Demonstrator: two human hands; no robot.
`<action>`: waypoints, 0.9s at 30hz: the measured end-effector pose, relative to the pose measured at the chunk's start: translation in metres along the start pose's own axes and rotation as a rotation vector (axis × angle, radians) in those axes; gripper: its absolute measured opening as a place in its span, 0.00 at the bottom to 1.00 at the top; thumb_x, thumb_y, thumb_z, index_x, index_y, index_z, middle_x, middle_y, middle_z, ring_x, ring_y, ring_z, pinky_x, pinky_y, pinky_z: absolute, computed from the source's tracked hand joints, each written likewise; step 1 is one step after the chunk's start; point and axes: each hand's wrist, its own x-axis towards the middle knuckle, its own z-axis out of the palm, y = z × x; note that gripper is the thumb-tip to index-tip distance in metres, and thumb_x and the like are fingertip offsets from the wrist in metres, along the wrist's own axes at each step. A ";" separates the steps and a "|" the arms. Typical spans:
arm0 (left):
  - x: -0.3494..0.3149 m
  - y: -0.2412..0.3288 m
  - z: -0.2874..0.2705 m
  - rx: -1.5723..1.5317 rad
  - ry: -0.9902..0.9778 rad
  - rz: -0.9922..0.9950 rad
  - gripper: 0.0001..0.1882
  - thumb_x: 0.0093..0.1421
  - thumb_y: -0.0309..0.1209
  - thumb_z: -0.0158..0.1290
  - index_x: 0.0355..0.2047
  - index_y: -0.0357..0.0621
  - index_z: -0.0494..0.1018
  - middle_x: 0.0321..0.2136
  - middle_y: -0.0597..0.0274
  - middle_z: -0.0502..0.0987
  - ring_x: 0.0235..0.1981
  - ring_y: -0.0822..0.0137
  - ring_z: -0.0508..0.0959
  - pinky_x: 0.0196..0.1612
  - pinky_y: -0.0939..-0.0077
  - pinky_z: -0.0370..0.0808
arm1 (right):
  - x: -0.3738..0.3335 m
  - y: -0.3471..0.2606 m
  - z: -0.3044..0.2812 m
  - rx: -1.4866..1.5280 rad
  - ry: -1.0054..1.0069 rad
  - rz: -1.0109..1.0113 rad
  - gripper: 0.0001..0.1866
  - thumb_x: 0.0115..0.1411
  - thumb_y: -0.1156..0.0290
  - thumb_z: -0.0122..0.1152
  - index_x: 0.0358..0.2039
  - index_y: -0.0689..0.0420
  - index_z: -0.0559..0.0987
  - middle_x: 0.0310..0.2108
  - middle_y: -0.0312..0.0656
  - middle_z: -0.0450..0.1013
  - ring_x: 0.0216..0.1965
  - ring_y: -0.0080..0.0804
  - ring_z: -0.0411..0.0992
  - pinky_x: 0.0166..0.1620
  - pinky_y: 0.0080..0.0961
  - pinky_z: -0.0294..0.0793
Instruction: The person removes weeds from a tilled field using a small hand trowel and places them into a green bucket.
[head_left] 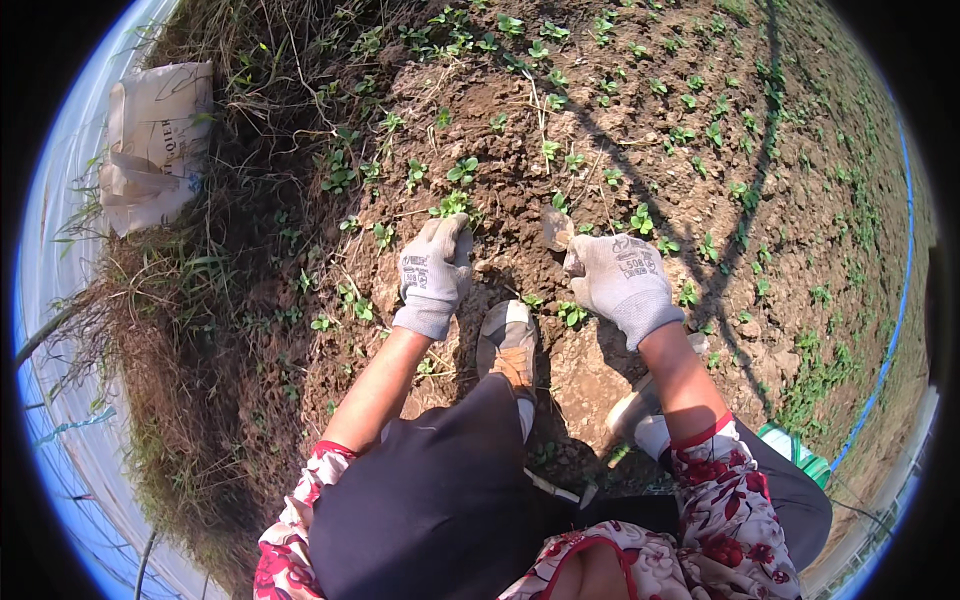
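Observation:
My left hand (pixel 435 268), in a grey-white knit glove with dirty fingertips, is down at the soil with its fingers curled together. Leaves of a small green seedling (pixel 452 204) show just past the fingertips; what the fingers pinch, if anything, is hidden. My right hand (pixel 628 283), gloved alike, is closed beside a patch of dug, darker soil (pixel 515 235). From its fingers a flat, soil-coloured blade (pixel 557 229), like that of a small trowel, points into the earth; the handle is covered by the glove. Another seedling (pixel 462 171) stands just beyond my left hand.
Seedlings (pixel 642 219) dot the bed ahead and right. My shoe (pixel 507 335) stands between my hands. A cream bag (pixel 160 145) lies on the grassy left edge beside plastic sheeting (pixel 70 290). At right are a green-and-white container (pixel 795 452) and a blue line (pixel 890 345).

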 end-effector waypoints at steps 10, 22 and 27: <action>0.039 -0.003 0.008 0.331 -0.234 -0.141 0.19 0.58 0.42 0.54 0.45 0.44 0.70 0.34 0.53 0.78 0.33 0.53 0.80 0.34 0.57 0.74 | -0.003 -0.030 -0.013 0.092 0.096 -0.126 0.13 0.50 0.63 0.60 0.35 0.54 0.77 0.30 0.48 0.77 0.36 0.46 0.77 0.38 0.41 0.74; 0.043 -0.017 0.025 0.520 -0.266 -0.077 0.07 0.57 0.33 0.47 0.31 0.48 0.74 0.30 0.57 0.80 0.30 0.55 0.81 0.31 0.60 0.74 | 0.046 -0.059 0.015 0.071 0.034 0.006 0.12 0.53 0.63 0.58 0.37 0.50 0.81 0.33 0.49 0.78 0.37 0.43 0.78 0.40 0.39 0.77; 0.042 -0.011 0.026 0.479 -0.249 -0.042 0.05 0.56 0.32 0.49 0.29 0.48 0.73 0.29 0.57 0.79 0.29 0.54 0.80 0.30 0.60 0.74 | 0.044 0.010 0.072 0.306 0.218 -0.079 0.16 0.50 0.64 0.60 0.41 0.41 0.81 0.30 0.46 0.77 0.32 0.46 0.77 0.35 0.37 0.76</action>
